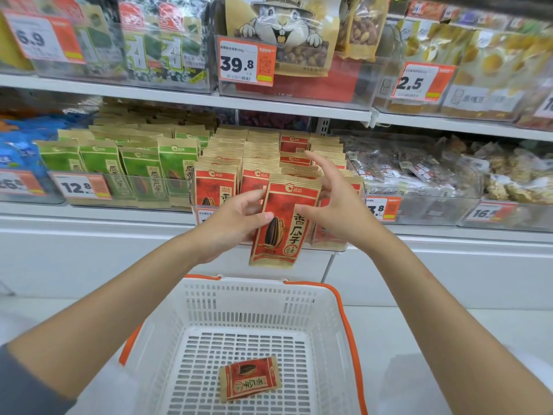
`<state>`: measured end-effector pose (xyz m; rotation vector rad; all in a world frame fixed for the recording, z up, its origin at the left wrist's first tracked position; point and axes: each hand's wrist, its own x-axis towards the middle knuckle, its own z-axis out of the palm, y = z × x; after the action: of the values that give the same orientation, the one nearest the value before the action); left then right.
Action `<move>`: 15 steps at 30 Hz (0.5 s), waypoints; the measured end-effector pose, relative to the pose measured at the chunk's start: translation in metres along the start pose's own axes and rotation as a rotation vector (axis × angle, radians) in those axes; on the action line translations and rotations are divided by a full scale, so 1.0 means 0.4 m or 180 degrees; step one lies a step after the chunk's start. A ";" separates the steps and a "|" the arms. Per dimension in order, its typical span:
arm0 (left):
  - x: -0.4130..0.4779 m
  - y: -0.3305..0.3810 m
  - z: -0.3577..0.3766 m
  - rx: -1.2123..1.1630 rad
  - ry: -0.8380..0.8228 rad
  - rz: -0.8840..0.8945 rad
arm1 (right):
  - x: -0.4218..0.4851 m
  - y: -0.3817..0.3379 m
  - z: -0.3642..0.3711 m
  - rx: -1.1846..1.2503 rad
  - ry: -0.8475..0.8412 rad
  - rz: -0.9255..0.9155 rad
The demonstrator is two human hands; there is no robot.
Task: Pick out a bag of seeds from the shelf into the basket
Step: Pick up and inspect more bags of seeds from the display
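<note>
So we're at the pulling-out step: the red seed bag (284, 226) is in the middle of the frame, out in front of its row on the shelf (89, 218) and hanging right above the basket (338, 298) at the bottom. The left hand (236, 220) has it pinched by the left edge, thumb on the front and fingers curled round behind. The right hand (332, 202) isn't holding anything as far as I can see. Its fingers are spread and loosely bent by the bag's right edge, thumb tip just at the front, and I can't tell if it's actually pressing. There's already another red bag (250, 378) lying flat on the basket floor. Green bags (134, 169) sit left of centre. Next move, I'd guess, is just lowering the bag into the basket and letting go, nothing fiddly, only mind the rim on the way down
</note>
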<state>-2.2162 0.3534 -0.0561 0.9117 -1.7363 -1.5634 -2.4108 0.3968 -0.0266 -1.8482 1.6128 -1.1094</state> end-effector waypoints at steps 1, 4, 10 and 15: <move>0.000 0.002 0.001 0.0080 -0.0027 0.0072 | 0.002 -0.006 -0.009 -0.0053 -0.0104 -0.0063; 0.007 0.017 0.002 0.0361 -0.0020 0.0349 | 0.010 -0.022 -0.043 -0.0261 -0.0370 -0.0088; 0.069 0.076 -0.050 0.1022 0.0727 0.0906 | 0.056 -0.068 -0.178 -0.0032 0.0540 -0.0421; 0.192 0.112 -0.100 0.2148 0.0901 0.0840 | 0.191 -0.052 -0.246 0.0087 0.1412 -0.0638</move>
<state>-2.2308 0.2703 -0.0072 1.0902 -2.0937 -0.6344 -2.4770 0.3445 0.0674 -1.8685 1.6489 -1.7185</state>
